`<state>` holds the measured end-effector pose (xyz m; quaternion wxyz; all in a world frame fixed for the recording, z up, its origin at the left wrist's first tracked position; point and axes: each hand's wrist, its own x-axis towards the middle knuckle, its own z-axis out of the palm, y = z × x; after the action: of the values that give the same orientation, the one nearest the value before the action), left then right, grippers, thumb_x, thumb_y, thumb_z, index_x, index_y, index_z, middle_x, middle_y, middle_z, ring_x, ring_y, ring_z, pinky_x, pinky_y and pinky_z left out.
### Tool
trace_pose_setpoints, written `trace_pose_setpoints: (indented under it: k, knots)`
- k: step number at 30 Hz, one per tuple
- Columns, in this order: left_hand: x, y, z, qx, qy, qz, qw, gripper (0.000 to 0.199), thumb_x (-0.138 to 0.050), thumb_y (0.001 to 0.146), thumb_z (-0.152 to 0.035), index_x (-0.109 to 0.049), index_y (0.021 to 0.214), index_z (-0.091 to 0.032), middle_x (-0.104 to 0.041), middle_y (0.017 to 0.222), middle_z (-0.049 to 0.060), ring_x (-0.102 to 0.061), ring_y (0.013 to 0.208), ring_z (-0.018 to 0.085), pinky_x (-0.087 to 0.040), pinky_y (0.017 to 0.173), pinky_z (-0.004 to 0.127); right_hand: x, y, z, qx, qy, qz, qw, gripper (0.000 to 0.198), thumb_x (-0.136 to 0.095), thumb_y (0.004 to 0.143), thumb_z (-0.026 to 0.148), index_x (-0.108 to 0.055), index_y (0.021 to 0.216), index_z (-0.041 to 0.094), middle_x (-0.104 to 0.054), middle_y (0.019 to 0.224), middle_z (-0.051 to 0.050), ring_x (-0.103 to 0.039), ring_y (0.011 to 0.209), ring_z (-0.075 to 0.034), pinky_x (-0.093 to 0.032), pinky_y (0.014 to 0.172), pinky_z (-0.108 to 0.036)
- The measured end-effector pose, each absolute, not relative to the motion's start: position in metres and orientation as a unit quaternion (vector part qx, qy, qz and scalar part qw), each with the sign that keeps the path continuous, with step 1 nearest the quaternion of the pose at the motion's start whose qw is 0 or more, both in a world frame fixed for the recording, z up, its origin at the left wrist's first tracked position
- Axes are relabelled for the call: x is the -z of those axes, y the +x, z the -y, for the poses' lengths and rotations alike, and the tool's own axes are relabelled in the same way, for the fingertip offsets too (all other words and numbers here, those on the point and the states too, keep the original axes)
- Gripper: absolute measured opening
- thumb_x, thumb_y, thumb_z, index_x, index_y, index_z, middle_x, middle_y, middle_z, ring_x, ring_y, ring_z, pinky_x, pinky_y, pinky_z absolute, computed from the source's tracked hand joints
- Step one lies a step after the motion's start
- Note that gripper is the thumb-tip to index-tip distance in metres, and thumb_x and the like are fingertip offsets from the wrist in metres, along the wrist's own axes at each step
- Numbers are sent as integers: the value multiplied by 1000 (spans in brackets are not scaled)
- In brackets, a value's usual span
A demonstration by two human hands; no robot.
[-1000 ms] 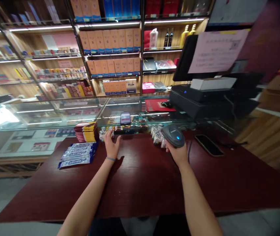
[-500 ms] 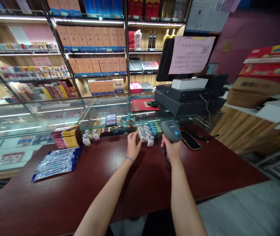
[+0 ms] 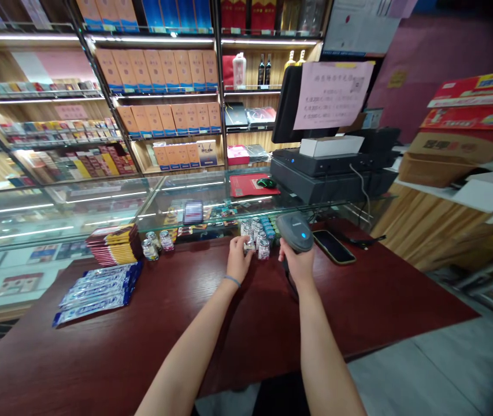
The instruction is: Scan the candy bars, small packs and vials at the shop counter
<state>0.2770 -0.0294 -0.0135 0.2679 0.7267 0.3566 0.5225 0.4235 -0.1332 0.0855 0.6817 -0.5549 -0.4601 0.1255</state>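
Note:
My left hand (image 3: 239,257) is closed around a small clear jar (image 3: 248,247) with a silvery lid, at the left front of a cluster of similar jars (image 3: 264,248). Behind that cluster are rows of small blue containers (image 3: 269,226). In my right hand (image 3: 299,263) is a grey barcode scanner (image 3: 295,232) with a blue light on top. The scanner's head points forward, just right of the jars, and its cable hangs below my fingers. A dark smartphone (image 3: 334,247) lies to the right of the scanner.
On the left of the dark red table (image 3: 151,346) are blue-and-white packets (image 3: 94,292), a stack of brown-and-yellow packs (image 3: 114,245) and more jars (image 3: 151,248). Behind runs a glass counter (image 3: 172,193). A monitor (image 3: 287,107) and boxes (image 3: 467,124) stand at the right.
My left hand has moved slightly right and closed its fingers on a jar at the cluster's front. My right hand and the scanner have shifted slightly left.

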Motion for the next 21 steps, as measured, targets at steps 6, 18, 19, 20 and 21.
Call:
trace_pose_setpoints:
  k: [6,18,19,20,21]
  knots:
    - [3,247,33,-581,647,-367,330,41,-70,88,-21,-61,128,-22,-62,127,12,-63,116,26,-55,97,41,-84,422,132,-151,-549,447,690,38,-75,80,48,-56,59,23,-57,47,1,-54,42,-15,-49,46,-28]
    - [-35,61,41,-614,425,-302,593,63,-84,82,-32,-55,138,-33,-64,137,5,-66,114,19,-57,87,31,-68,394,127,-189,-537,522,635,45,-81,75,46,-64,107,19,-70,66,-1,-64,53,-19,-54,53,-31]
    - [-35,48,43,-604,412,-301,612,59,-84,82,-32,-58,135,-32,-64,138,5,-67,112,19,-58,87,31,-65,389,127,-182,-537,545,617,48,-81,75,46,-63,110,18,-74,74,-4,-69,60,-21,-56,57,-32]
    - [-35,36,44,-593,401,-301,630,56,-83,83,-33,-59,133,-30,-64,139,6,-67,111,19,-58,87,32,-63,385,127,-175,-536,570,598,51,-81,75,44,-62,115,18,-77,83,-7,-72,69,-23,-57,62,-33]
    - [-34,26,46,-584,392,-300,644,53,-82,83,-34,-61,132,-29,-63,142,7,-67,110,19,-58,86,32,-62,379,128,-163,-537,593,578,56,-80,75,42,-61,121,18,-78,91,-9,-75,77,-25,-58,67,-34]
